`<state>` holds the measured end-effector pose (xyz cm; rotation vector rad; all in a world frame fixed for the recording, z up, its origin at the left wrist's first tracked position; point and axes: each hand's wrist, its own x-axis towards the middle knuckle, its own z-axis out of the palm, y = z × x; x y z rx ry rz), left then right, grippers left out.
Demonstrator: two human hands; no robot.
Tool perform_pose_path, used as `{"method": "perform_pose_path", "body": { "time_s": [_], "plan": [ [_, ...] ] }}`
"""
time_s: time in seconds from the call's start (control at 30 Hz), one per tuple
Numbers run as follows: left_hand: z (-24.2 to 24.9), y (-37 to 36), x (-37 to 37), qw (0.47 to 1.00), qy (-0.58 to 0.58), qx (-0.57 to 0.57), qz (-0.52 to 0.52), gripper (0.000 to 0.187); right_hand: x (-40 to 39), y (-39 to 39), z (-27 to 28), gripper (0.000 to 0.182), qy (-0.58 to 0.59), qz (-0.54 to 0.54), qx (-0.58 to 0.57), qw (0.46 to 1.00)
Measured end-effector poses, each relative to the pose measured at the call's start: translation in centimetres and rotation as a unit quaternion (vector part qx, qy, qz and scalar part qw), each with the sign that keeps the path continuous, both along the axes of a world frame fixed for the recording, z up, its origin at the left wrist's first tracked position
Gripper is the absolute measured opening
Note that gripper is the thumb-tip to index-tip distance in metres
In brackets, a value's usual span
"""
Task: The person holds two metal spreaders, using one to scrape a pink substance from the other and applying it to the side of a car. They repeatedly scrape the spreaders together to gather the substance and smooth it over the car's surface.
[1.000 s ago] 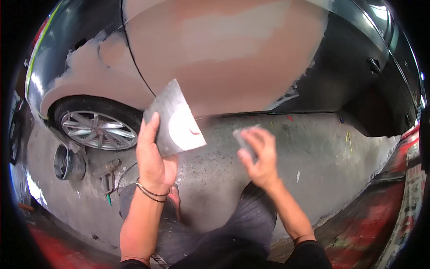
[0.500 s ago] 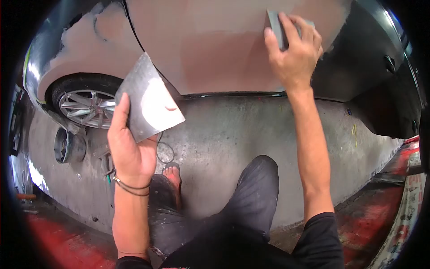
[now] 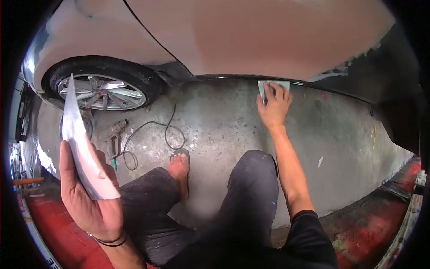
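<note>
At the lower left my left hand [image 3: 92,197] is wrapped around a thin metal plate [image 3: 83,139], now seen nearly edge-on, with a whitish, pinkish paste on its face. My right hand [image 3: 274,107] pinches a small grey spreader [image 3: 280,84] at the lower edge of the car door, in front of the sill. Pinkish-brown filler covers much of the door panel [image 3: 268,36]. The fingertips lie over the spreader and hide part of it.
A car wheel [image 3: 101,92] is at the upper left. On the concrete floor [image 3: 215,121] lie a tool [image 3: 115,134] and a looping cable [image 3: 166,127]. My sandaled foot [image 3: 179,168] and bent knee [image 3: 255,166] are below. Red flooring [image 3: 53,224] edges the bottom left.
My right hand has moved down from the door panel to its lower edge with the spreader. My left hand has moved down and left, tilting the plate. The view has shifted, showing more floor.
</note>
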<state>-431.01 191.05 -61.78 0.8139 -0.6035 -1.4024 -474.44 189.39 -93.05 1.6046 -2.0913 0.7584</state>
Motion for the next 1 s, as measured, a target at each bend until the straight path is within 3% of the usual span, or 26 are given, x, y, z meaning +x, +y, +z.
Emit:
{"method": "perform_pose_path", "body": {
  "time_s": [0.07,0.1,0.2,0.33,0.4,0.47,0.6,0.67,0.73,0.8,0.87,1.0],
  "plan": [
    [-0.1,-0.2,-0.8,0.999,-0.028,0.013,0.034,0.043,0.0,2.0,0.1,0.049,-0.026,-0.004,-0.018,0.999],
    [-0.6,-0.3,-0.2,0.992,0.016,-0.034,-0.116,0.043,0.5,2.9,0.4,0.049,-0.041,-0.002,-0.028,0.999],
    [-0.6,-0.8,-4.0,0.993,0.024,0.024,-0.117,0.042,1.8,7.1,4.5,0.049,-0.176,0.01,-0.084,0.981],
    [-1.5,-0.5,-9.5,0.978,-0.146,-0.041,-0.144,0.047,0.3,12.3,12.8,0.044,-0.236,0.054,-0.139,0.96],
    [-2.2,-0.5,-12.8,0.951,-0.26,-0.108,-0.128,0.05,-0.1,14.2,18.1,0.043,-0.256,0.109,-0.146,0.949],
    [-0.4,0.8,-15.1,0.895,-0.334,-0.236,-0.177,0.05,-0.1,15.6,23.9,0.042,-0.181,0.16,-0.151,0.959],
    [1.3,2.2,-18.9,0.806,-0.399,-0.378,-0.22,0.041,1.1,16.4,31.6,0.041,-0.123,0.23,-0.163,0.951],
    [2.2,3.6,-19.9,0.789,-0.409,-0.37,-0.27,0.039,1.7,16.2,32.7,0.044,-0.124,0.285,-0.123,0.943],
    [1.5,3.8,-21.3,0.771,-0.395,-0.456,-0.204,0.035,3.7,16.3,31.8,0.042,-0.104,0.279,-0.134,0.945],
    [2.8,4.5,-21.4,0.795,-0.394,-0.394,-0.24,0.034,5.8,17.4,30.9,0.041,-0.094,0.265,-0.11,0.953],
    [3.1,4.3,-21.7,0.79,-0.405,-0.403,-0.222,0.035,7.3,18.7,30.1,0.039,-0.098,0.263,-0.095,0.955],
    [5.9,3.3,-23.6,0.828,-0.327,-0.454,-0.043,0.039,6.4,19.5,28.0,0.041,-0.13,0.251,-0.066,0.957]
  ]
}}
